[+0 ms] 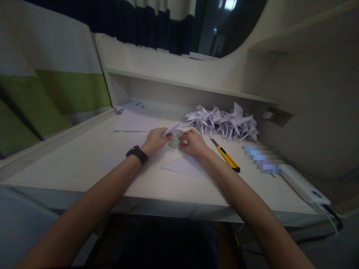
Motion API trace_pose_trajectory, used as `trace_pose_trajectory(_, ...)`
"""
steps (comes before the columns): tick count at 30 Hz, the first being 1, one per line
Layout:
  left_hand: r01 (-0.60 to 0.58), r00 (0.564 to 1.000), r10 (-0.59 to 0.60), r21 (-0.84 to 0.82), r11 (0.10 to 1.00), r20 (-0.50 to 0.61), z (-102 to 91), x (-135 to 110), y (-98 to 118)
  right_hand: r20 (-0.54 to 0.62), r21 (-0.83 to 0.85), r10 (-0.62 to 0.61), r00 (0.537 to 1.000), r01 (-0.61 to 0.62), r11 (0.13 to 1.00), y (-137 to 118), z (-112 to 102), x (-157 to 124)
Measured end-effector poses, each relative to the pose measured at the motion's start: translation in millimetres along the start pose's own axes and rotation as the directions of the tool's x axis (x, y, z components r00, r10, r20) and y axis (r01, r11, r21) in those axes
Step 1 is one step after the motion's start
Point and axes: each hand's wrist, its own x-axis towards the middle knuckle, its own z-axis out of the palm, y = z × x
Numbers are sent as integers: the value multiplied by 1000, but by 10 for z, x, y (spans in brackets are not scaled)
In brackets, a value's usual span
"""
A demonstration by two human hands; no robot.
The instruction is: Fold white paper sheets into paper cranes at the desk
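My left hand (155,139), with a black watch on its wrist, is closed in a pinch on a small folded white paper piece (171,129) that sticks up to the right. My right hand (194,142) is closed too, its fingers resting on a roll of clear tape (175,139) that lies on the desk between both hands. A flat sheet of white paper (185,165) lies under my right wrist. Behind the hands sits a pile of folded paper cranes (224,121).
A yellow utility knife (227,157) lies right of my right arm. More white sheets (137,120) lie at the back left of the pale desk (84,164). A white power bank (304,185) with cable sits near the right edge. A shelf (182,84) overhangs the back.
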Motion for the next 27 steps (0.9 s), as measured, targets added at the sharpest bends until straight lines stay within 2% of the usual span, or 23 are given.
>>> trace_pose_trajectory(4, -20, 999, 19, 45, 999, 36, -70, 7, 61, -5, -2, -13, 1000, 13, 1000, 9, -15, -23)
trace_pose_trajectory(8, -106, 992, 97, 121, 987, 76, -133, -22, 166, 1, 10, -10, 1000, 10, 1000, -17, -30, -28)
trace_pose_trajectory(12, -141, 987, 124, 181, 973, 102, -171, -44, 210, 26, 110, 24, 999, -27, 994, 19, -80, -18)
trace_pose_trajectory(14, -141, 986, 119, 201, 970, 117, -191, -36, 202, 28, 187, 83, 996, -87, 979, 100, -142, -67)
trace_pose_trajectory(16, -140, 985, 114, 210, 968, 132, -216, -16, 193, 16, 182, 211, 977, -210, 960, 216, -227, -195)
trace_pose_trajectory(18, -135, 984, 104, 222, 966, 146, -243, 12, 200, 34, 13, 398, 917, -399, 917, 342, -317, -402)
trace_pose_trajectory(21, -140, 979, 94, 268, 953, 179, -282, 52, 249, 108, -275, 626, 772, -582, 765, 504, -420, -764)
trace_pose_trajectory(24, -176, 970, 107, 328, 928, 218, -316, 75, 323, 244, -355, 715, 655, -626, 695, 606, -461, -1024)
trace_pose_trajectory(27, -212, 962, 130, 357, 910, 241, -340, 81, 379, 333, -335, 735, 591, -654, 678, 672, -445, -1112)
